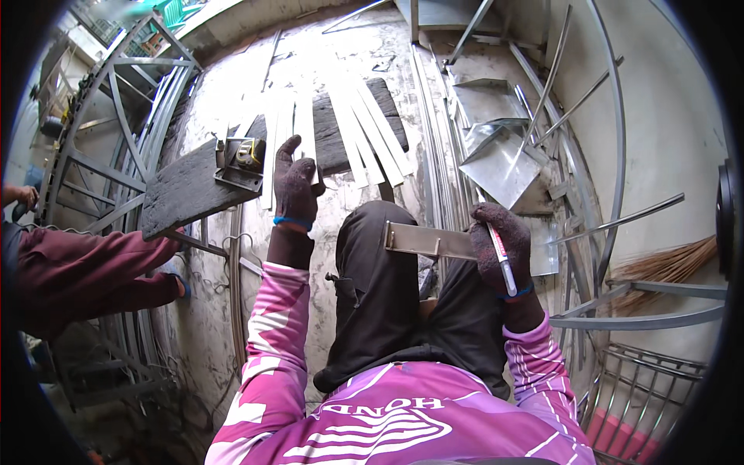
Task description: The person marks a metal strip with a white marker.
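My left hand (297,186), in a dark knitted glove, closes on the near end of a bright flat metal strip (304,116). Its forefinger points up along the strip. More pale strips (380,128) fan out beside it across a dark wooden plank (333,143). On my right, the other gloved hand (502,244) grips a white marker pen (501,260) and the end of a short flat metal bar (426,241). This bar lies across above my knees, with small upright tabs along it. The fingers' undersides are hidden.
A tape measure (249,153) sits in a metal tray on a long dark board (186,190). Metal frames (116,116) stand at left, near another person's maroon trousers (93,263). Bent sheet metal (504,163), a straw broom (666,267) and a wire rack (643,387) are at right.
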A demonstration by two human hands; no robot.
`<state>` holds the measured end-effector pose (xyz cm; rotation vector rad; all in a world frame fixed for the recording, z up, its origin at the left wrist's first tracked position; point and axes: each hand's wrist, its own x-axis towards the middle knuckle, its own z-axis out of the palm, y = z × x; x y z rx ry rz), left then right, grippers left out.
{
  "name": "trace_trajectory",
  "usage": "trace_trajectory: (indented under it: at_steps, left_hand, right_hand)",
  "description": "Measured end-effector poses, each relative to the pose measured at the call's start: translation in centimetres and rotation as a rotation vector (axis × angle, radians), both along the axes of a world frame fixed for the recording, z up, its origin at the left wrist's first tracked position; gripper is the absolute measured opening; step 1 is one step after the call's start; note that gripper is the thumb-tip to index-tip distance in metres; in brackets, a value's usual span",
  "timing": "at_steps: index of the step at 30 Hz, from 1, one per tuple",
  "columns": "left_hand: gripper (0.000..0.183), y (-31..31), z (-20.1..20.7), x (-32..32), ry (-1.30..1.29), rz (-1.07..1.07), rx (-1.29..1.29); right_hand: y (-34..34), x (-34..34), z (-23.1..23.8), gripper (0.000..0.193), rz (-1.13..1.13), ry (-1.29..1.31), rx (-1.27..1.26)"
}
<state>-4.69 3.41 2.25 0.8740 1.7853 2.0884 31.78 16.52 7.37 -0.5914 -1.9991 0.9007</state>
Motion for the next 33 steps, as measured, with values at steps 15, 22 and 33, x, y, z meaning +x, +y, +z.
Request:
trace_trajectory:
  at_steps: [15, 22, 33]
  left_hand:
    - [0.031, 5.2, 7.5, 23.6, 0.472, -0.488, 0.179]
    - [0.037, 1.8, 11.4, 17.2, 1.082, -0.644, -0.22]
    - [0.097, -1.8, 4.7, 11.2, 0.686, -0.62, -0.431]
  right_hand:
    - [1.2, -3.8, 9.9, 0.042, 0.181, 0.126, -0.221]
    - [3.6, 3.2, 9.5, 0.039, -0.032, -0.014, -0.085]
    - [4.1, 14.3, 1.8, 0.019, -0.291, -0.399, 0.053]
